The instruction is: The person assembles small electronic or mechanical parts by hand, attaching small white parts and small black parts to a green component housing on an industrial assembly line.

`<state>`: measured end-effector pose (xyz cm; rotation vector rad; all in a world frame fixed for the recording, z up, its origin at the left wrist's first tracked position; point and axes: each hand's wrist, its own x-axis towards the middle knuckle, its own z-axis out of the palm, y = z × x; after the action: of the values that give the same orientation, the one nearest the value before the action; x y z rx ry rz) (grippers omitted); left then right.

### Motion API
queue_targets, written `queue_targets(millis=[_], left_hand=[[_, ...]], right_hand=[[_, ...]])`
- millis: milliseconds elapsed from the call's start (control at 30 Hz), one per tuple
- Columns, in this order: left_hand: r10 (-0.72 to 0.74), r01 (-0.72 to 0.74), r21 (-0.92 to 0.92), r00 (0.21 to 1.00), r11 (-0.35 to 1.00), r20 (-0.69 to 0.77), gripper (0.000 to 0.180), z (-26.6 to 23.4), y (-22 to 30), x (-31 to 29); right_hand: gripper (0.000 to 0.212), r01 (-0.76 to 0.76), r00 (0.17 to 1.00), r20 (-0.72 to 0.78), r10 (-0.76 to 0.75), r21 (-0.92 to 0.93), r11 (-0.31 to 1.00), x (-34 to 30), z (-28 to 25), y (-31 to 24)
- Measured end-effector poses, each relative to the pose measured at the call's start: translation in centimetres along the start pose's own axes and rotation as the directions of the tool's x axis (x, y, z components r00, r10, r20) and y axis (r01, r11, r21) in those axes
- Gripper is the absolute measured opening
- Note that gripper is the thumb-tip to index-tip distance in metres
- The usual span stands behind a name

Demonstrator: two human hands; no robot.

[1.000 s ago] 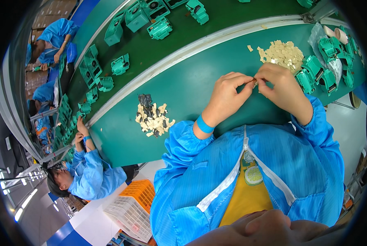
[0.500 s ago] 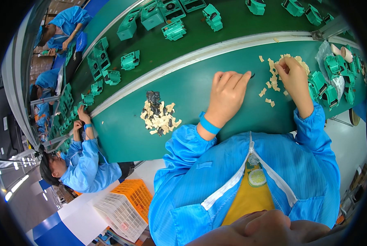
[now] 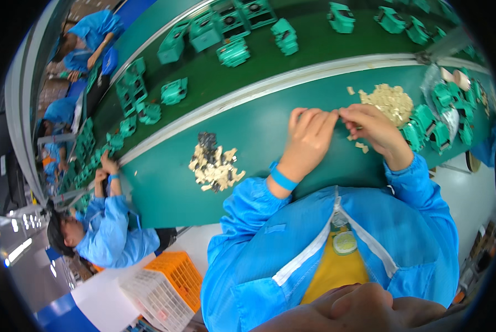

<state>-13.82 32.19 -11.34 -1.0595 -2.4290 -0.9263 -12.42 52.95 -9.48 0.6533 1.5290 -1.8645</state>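
My left hand (image 3: pixel 310 135) is closed in a pinch above the green tabletop, a blue band round its wrist. A small thin black piece showed in that pinch half a second ago; it is now mostly hidden by the fingers. Against these fingertips my right hand (image 3: pixel 374 128) presses its own, thumb and finger together; whatever they hold is too small to make out. Just beyond the right hand lies a pile of small cream-coloured pieces (image 3: pixel 389 102). To the left of my left hand is a mixed heap of cream and black bits (image 3: pixel 214 166).
Beyond a pale rail (image 3: pixel 270 86), a dark green belt carries several green plastic housings (image 3: pixel 234 51). More green housings (image 3: pixel 419 127) and clear plastic wrap crowd the table's right end. A co-worker (image 3: pixel 112 221) sits at the left, near white and orange crates (image 3: pixel 173 282).
My right hand has moved left from the cream pile to meet my left fingertips. The left hand has hardly moved. The view has tilted slightly.
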Motion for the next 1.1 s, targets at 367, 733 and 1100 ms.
queue_targets(millis=[367,733,1100], left_hand=[[-0.001,0.009,-0.072,0.994,0.997,0.110,0.031,-0.3,1.8,0.2],[-0.104,0.118,-0.128,0.988,0.985,0.112,0.022,-0.3,1.7,-0.6],[-0.341,0.392,-0.333,0.918,0.858,0.204,0.033,-3.3,2.7,-3.5]], right_hand=[[0.030,0.578,0.713,-0.323,-0.622,-0.230,0.783,-6.4,-7.7,1.6],[0.081,0.173,0.630,-0.243,-0.737,-0.882,0.438,-7.5,-11.2,5.9],[0.070,0.614,0.705,0.099,-0.702,-0.581,0.534,-4.0,0.7,3.3]])
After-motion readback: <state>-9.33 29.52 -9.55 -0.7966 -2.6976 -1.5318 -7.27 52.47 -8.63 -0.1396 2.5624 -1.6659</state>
